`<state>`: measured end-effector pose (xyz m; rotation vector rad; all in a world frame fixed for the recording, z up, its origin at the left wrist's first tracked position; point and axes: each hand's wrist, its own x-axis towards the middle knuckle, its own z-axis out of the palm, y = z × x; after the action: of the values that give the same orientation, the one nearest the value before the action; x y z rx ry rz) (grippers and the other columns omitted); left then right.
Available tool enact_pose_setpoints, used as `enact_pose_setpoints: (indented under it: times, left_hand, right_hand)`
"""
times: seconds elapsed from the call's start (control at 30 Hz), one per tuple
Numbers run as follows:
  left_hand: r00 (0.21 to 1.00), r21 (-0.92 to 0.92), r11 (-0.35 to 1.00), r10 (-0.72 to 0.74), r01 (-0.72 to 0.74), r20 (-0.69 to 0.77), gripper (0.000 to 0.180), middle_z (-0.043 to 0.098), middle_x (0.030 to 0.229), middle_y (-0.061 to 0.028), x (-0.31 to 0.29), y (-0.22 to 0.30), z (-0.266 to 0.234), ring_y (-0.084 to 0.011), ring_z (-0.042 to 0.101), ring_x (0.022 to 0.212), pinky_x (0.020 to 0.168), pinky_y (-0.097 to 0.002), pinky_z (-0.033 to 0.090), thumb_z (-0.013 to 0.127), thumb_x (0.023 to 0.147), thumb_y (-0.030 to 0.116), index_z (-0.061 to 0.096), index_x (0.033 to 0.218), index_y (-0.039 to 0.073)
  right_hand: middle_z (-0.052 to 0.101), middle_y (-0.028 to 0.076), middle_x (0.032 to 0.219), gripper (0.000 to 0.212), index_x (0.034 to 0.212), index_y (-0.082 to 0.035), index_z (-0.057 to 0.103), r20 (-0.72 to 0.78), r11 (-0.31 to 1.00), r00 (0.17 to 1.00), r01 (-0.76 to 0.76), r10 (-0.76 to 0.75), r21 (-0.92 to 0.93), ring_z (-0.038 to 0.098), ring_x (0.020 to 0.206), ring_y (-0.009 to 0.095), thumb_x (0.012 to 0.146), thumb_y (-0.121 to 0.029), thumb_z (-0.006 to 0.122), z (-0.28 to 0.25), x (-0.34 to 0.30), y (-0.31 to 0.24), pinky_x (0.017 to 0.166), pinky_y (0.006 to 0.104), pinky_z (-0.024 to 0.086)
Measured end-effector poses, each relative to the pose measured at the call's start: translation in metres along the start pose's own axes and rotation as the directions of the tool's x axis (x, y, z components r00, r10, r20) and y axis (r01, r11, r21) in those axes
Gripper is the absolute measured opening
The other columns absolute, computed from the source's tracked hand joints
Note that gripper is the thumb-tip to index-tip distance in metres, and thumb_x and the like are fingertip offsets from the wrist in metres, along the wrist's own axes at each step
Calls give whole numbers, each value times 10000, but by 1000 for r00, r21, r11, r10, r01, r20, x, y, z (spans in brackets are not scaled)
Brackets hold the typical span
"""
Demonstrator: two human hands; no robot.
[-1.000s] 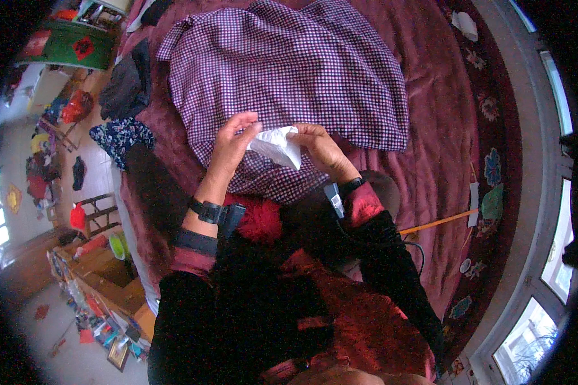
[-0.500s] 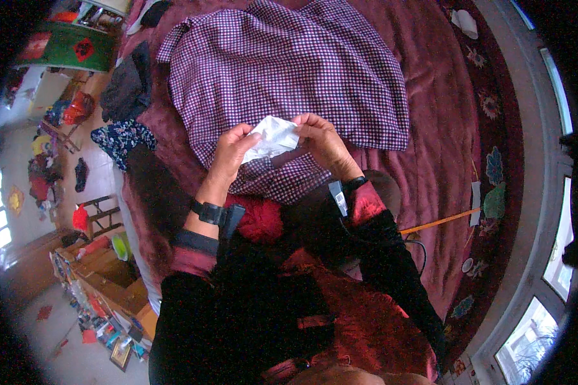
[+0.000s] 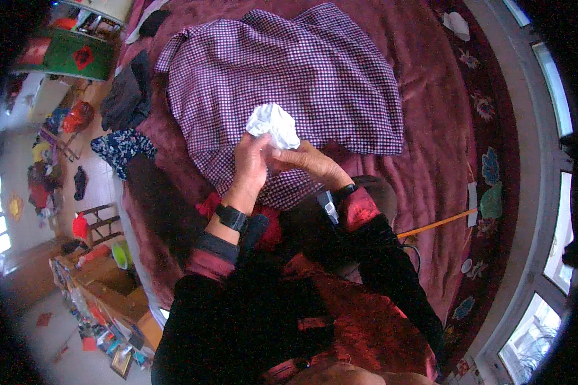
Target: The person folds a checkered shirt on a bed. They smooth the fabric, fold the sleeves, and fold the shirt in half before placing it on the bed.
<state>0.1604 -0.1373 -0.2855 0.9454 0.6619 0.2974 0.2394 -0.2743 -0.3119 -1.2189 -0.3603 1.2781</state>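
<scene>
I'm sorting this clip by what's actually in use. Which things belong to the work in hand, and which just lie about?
In hand:
- white crumpled cloth, held by left hand and right hand
- checked shirt spread right under them

Lying about:
- maroon bedspread
- dark clothes at bed's left edge
- white scrap far corner
- wooden stick

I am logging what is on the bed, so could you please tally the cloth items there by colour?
White crumpled cloth, held by left hand and right hand: 1
Purple-and-white checked garment: 1
Dark grey garment at the bed's edge: 1
Dark blue floral cloth: 1
Total: 4
</scene>
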Motion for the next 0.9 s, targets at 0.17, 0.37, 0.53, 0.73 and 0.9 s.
enact_pose_setpoints:
  times: [0.17,0.37,0.53,0.73,0.9]
  left_hand:
    - [999,132,990,46,-48,23,390,656,1124,-64,-8,-11,11,-165,618,988,869,-315,491,614,885,123,574,1249,-11]
    - [997,183,982,53,-42,-58,338,654,1081,-49,-9,-6,14,-143,610,940,843,-304,488,605,952,214,598,1220,7]
    - [989,217,972,111,-87,-100,303,653,1062,-32,2,-1,8,-136,613,902,820,-295,510,565,978,181,602,1231,19]
    - [864,783,445,451,-436,225,304,658,1169,-150,7,-1,-3,-282,622,1088,948,-381,489,504,949,69,614,1225,7]
    - [628,711,1,469,-703,621,398,606,1278,-187,3,-8,-9,-366,565,1187,1028,-449,445,514,879,27,596,1268,13]
  right_hand:
    - [705,103,929,376,1120,14,656,-179,990,983,69,-46,123,675,830,197,929,-310,645,-3,8,7,719,341,547]
    - [709,119,960,299,1144,51,628,-180,983,983,56,-24,176,689,829,215,942,-163,578,-8,12,8,757,343,554]
    - [713,145,988,292,1168,58,604,-73,959,997,55,-36,279,695,842,225,945,-117,535,-5,5,2,791,352,564]
    - [712,148,1001,280,1175,40,593,9,965,997,70,-75,253,690,850,229,960,-121,513,-3,7,6,784,366,568]
    - [697,109,935,231,1094,13,628,-26,969,993,114,-112,219,669,820,203,943,-146,557,-3,8,15,754,343,548]
